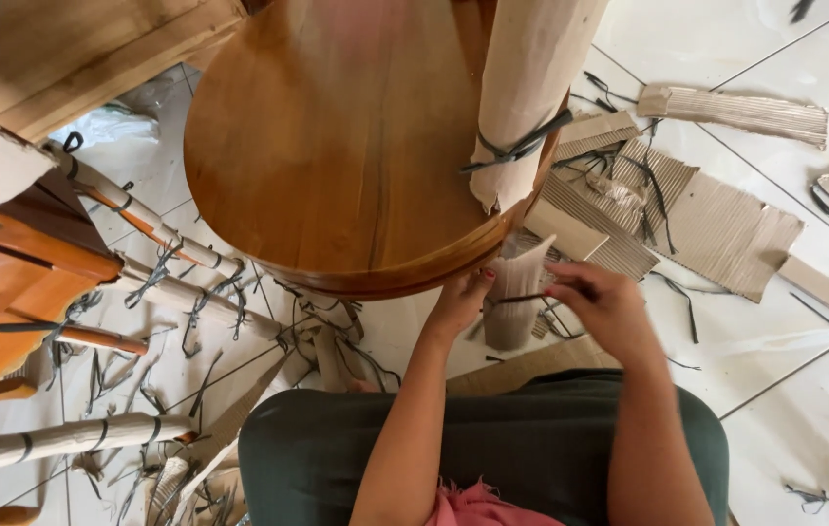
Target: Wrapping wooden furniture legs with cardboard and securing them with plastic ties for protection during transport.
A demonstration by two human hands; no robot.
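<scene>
A round wooden tabletop (337, 146) lies on its side in front of me, its legs wrapped in corrugated cardboard. One wrapped leg (529, 88) rises at the top, tied with a dark strap (522, 148). Lower down, a second wrapped leg (514, 297) stands partly behind the tabletop's edge. My left hand (460, 300) presses against this wrap just under the rim. My right hand (604, 307) pinches a dark strap (522, 298) that runs across the wrap.
Torn cardboard pieces (726, 229) and dark strap offcuts litter the white tiled floor (804, 409) on the right. Other wrapped wooden legs (156, 229) and orange-brown furniture (5, 292) lie on the left. My green-clad lap (531, 438) fills the bottom.
</scene>
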